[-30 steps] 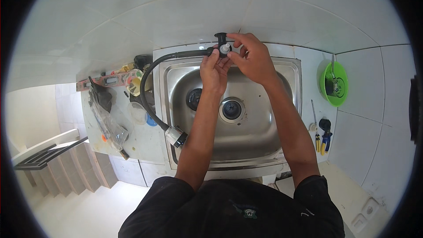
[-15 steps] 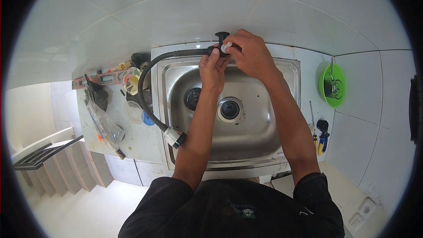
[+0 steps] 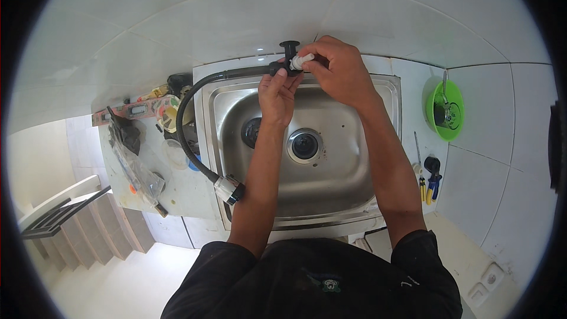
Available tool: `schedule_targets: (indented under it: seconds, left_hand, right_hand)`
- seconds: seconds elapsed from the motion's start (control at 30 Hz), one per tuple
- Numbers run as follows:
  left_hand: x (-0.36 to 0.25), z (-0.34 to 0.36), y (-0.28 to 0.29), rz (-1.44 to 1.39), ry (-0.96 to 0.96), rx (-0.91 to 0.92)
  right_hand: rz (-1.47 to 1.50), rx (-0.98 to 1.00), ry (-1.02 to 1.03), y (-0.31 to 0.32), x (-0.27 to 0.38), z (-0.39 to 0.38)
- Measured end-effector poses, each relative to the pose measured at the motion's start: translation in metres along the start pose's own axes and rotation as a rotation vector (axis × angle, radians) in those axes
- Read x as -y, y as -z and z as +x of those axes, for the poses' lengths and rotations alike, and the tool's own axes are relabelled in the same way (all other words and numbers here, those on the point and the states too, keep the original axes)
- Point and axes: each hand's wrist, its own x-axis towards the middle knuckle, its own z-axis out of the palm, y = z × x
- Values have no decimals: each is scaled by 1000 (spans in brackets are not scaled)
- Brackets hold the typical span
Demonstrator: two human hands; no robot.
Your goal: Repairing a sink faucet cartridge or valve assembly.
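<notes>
A black wall-mounted faucet (image 3: 289,51) sticks out of the tiles behind the sink. My left hand (image 3: 276,99) steadies its body from below, thumb and fingers closed around it. Between the thumb and fingers of my right hand (image 3: 342,74) is a white plastic valve cartridge (image 3: 305,60), its inner end at the faucet's opening. Whether that end still sits inside is hard to see. The faucet's black flexible hose (image 3: 182,109) arcs left and down, ending in a clear-and-black spray head (image 3: 229,190) beside my left forearm.
Below my arms lies a steel sink (image 3: 331,201) with a drain (image 3: 305,146) and a black round part (image 3: 252,133). On the right are a green bowl (image 3: 446,112), a screwdriver (image 3: 418,149) and blue-yellow pliers (image 3: 433,188). A red level (image 3: 139,109) and plastic bags (image 3: 142,171) lie left.
More of the white cartridge shows at the faucet, and my right hand holds it tilted outward to the right. My left hand stays on the faucet. The whole view has shifted slightly.
</notes>
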Motion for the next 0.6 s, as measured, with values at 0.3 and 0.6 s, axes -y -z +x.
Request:
schedule_targets:
  seconds: [0.3, 0.6]
  left_hand:
    - [0, 0, -1, 17, -6, -11]
    - [0, -3, 6, 14, -38, -6]
  right_hand:
    - [156, -43, -40, 7, -8, 1]
    - [568, -138, -293, 6, -10, -19]
